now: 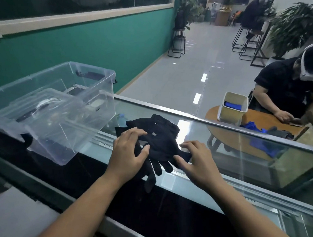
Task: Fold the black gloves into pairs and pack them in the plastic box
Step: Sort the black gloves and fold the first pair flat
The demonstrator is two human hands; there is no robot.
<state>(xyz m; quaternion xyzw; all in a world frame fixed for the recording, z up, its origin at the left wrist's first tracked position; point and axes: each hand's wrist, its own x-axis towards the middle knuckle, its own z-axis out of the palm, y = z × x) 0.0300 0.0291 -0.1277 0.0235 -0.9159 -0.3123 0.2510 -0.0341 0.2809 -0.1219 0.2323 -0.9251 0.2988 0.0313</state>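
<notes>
1. Gloves [156,137]: black pile at frame centre, lying on the glass counter [234,143]. Several are tangled together and the count can't be told. A few glove tips hang toward the lower edge of the pile, over the counter's dark front strip.
2. Left hand [128,153]: on the left side of the pile, palm down. Its fingers [132,133] are spread and lie on the fabric, thumb tucked against a fold at mid-pile. Reads as pinning the pile so it won't slide on the glass, not a firm clamp.
3. Right hand [197,160]: at the right edge of the pile. Fingers are apart, index and thumb touching the cuff end of a glove there. Looks like it's feeling for one glove to pull free, nothing pinched yet as far as I can tell.
4. Box [46,109]: clear plastic, left of the frame, on the counter just beside the pile, tilted with its open top up. No gloves visible inside. It likely sits close so folded pairs drop in with a short reach.
5. Stage, as a judgement: early, sorting the pile. No folded pair is seen and packing is not started.
6. Risk: gloves overhang the near edge and could slip off when one is tugged.
7. Background: another person sits at a round table in the upper right, not part of the task.
</notes>
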